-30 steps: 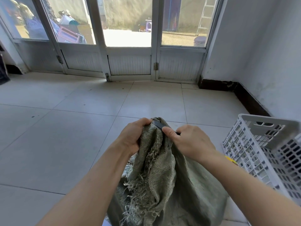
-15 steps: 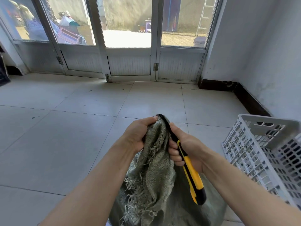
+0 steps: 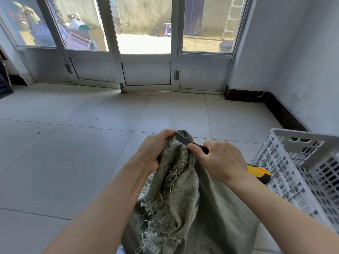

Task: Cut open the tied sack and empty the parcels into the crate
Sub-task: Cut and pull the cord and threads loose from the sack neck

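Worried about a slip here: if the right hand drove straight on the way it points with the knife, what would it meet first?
Probably the left hand: the knife blade lies across the bunched sack neck, its tip right beside the left fingers gripping there. Depth is hard to judge.

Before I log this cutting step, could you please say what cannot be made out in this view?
Head view:
Parcels: none visible; the sack covers them.
Tie: hidden in the bunched neck under the left hand.
Knife: mid-handle covered by the right hand.
Crate: cut off by the right edge.
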A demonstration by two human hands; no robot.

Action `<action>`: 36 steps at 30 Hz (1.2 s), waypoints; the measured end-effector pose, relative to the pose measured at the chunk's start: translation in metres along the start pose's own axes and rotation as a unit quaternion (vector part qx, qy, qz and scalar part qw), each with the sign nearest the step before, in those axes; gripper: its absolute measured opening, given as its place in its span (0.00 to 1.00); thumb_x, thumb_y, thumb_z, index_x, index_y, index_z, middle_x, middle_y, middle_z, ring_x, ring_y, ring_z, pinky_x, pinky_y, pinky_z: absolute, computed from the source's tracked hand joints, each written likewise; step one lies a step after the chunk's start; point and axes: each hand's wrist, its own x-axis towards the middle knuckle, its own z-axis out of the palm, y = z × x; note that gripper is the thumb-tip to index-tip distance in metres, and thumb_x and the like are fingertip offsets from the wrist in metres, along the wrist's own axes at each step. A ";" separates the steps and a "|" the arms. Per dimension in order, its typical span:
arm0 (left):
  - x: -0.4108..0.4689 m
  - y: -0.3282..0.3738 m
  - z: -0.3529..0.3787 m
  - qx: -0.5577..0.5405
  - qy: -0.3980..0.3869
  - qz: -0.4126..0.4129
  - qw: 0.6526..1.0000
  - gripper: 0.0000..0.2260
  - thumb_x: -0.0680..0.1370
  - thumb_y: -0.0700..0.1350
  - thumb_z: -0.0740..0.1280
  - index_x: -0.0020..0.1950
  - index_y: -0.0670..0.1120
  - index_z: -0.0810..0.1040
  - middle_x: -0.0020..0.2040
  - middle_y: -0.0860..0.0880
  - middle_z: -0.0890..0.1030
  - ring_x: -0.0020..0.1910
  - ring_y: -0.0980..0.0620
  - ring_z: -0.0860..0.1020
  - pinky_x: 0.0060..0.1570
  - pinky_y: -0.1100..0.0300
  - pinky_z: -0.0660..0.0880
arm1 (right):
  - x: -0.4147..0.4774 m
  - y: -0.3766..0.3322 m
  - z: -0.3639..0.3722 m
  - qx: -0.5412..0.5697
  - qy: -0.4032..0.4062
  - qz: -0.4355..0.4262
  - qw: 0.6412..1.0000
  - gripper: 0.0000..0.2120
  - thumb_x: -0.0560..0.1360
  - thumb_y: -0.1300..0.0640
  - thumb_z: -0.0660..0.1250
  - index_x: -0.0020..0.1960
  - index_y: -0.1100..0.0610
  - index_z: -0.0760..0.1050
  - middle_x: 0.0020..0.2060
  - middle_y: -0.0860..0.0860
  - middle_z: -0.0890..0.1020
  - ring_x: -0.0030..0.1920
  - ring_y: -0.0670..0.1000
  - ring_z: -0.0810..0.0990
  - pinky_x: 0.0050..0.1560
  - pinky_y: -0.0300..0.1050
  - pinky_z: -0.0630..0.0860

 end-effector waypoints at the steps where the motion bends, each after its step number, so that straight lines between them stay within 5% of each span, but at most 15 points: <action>1: 0.000 0.000 -0.001 0.005 0.000 0.002 1.000 0.10 0.76 0.48 0.66 0.46 0.41 0.80 0.36 0.44 0.81 0.33 0.47 0.79 0.37 0.58 0.78 | 0.000 0.000 0.000 -0.003 -0.004 -0.001 1.000 0.29 0.71 0.29 0.42 0.31 0.52 0.61 0.27 0.48 0.70 0.30 0.50 0.70 0.27 0.43 0.60; 20: -0.010 -0.005 0.005 -0.009 0.010 0.012 1.000 0.11 0.78 0.45 0.65 0.45 0.37 0.80 0.36 0.42 0.82 0.31 0.48 0.80 0.34 0.59 0.79 | -0.006 -0.005 0.006 0.036 0.024 0.047 0.998 0.28 0.75 0.31 0.46 0.31 0.52 0.63 0.28 0.49 0.72 0.32 0.53 0.73 0.30 0.45 0.67; 25: -0.011 -0.004 0.001 -0.001 0.002 0.023 1.000 0.13 0.80 0.45 0.63 0.46 0.36 0.80 0.36 0.41 0.82 0.30 0.47 0.80 0.32 0.58 0.80 | -0.002 -0.002 0.004 0.103 -0.033 0.058 0.992 0.30 0.75 0.31 0.50 0.27 0.53 0.62 0.24 0.48 0.69 0.28 0.49 0.69 0.29 0.45 0.63; 36: -0.013 -0.004 -0.006 0.018 -0.017 0.034 0.999 0.13 0.80 0.46 0.63 0.47 0.38 0.81 0.36 0.43 0.83 0.31 0.49 0.81 0.34 0.59 0.80 | -0.006 -0.004 -0.009 0.033 -0.044 0.053 0.997 0.30 0.75 0.31 0.49 0.28 0.54 0.62 0.26 0.49 0.71 0.29 0.49 0.70 0.28 0.43 0.61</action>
